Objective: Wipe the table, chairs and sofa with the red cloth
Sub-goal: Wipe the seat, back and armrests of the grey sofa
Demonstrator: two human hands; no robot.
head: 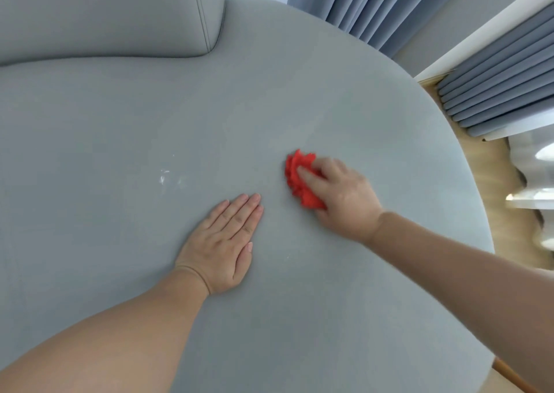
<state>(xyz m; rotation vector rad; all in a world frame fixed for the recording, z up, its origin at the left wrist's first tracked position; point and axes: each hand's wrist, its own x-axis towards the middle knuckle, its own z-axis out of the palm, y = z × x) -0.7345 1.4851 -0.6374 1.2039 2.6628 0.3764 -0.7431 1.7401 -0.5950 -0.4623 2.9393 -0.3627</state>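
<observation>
Sofa step underway: right hand (338, 194) is rubbing the crumpled red cloth (299, 179) over the grey-blue fabric sofa seat (180, 107), grip bunching it tight. The left hand (221, 242) is lying flat, bracing. Next, likely: sweeping leftward to the white specks (165, 176).

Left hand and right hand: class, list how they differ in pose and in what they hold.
1. The left hand lies flat, fingers straight and together; the right hand has its fingers curled.
2. The left hand holds nothing; the right hand grips the red cloth.
Shared: both are palm down on or over the sofa seat.
</observation>
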